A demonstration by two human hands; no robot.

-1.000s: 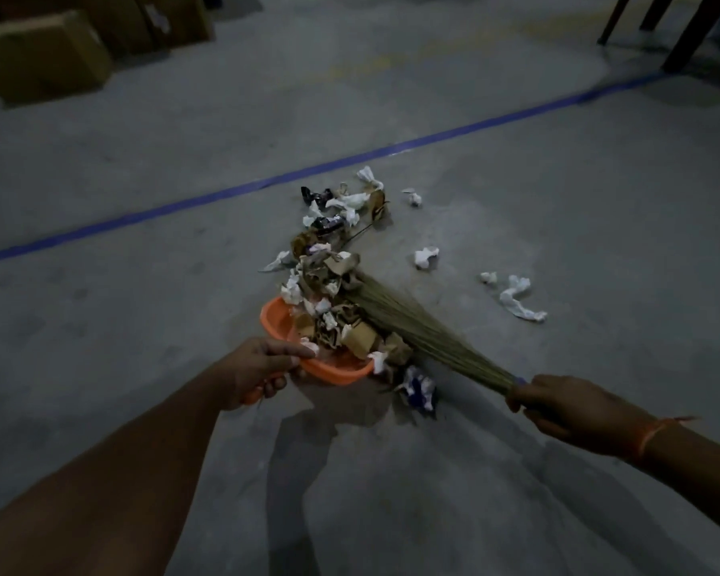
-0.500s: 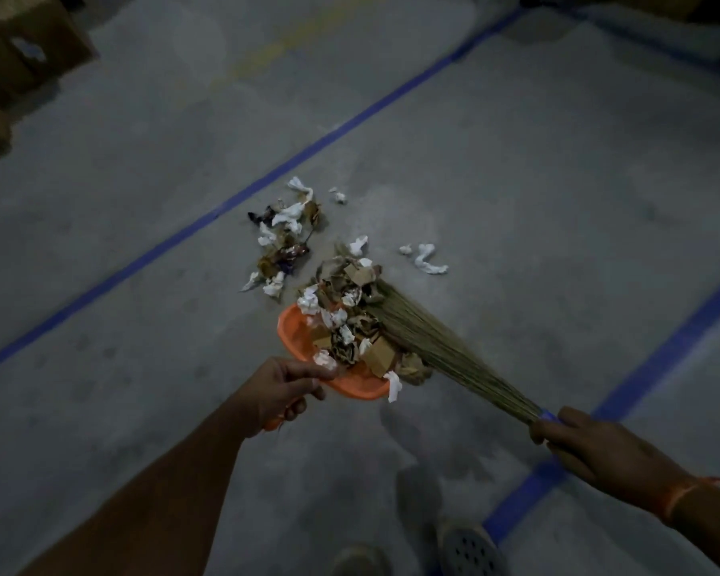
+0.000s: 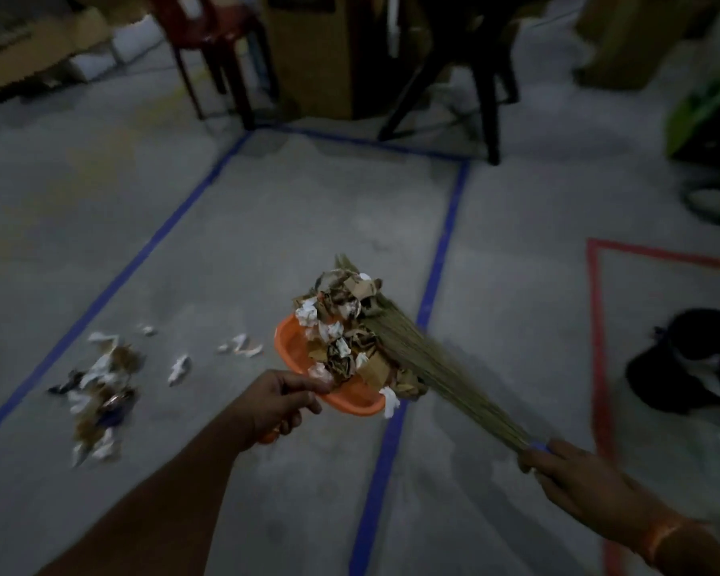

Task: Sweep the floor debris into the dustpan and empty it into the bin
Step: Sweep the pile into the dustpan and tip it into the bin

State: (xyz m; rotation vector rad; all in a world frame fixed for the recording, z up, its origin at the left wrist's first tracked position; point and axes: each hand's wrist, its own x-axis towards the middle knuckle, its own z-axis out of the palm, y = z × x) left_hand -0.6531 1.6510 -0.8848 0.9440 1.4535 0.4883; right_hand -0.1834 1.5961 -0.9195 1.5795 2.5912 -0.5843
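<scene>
- Left hand: fingers curled round the handle of the orange plastic dustpan, thumb laid along its near rim; the pan is held above the grey concrete floor, over the middle of the blue-taped rectangle.
- Dustpan load: a heap of crumpled white paper, brown cardboard scraps and wrappers, piled higher than the rim; one white scrap hangs over the pan's near right edge.
- Right hand: fingers wrapped round the blue grip end of a straw-coloured grass broom; an orange band circles the wrist.
- Broom: bristles slant up and left from the grip, lie against the right side of the heap and touch it; tips show beyond the far end of the load.
- Remaining debris: a blurred scatter of white paper, brown scraps and dark wrappers on the floor near the rectangle's left blue tape line, well apart from the dustpan; a few white pieces lie between the two.
- Surroundings: a red tape outline to the right of the blue rectangle, with a black bag-like object inside it; chair legs and cardboard boxes at the floor's far edge.
</scene>
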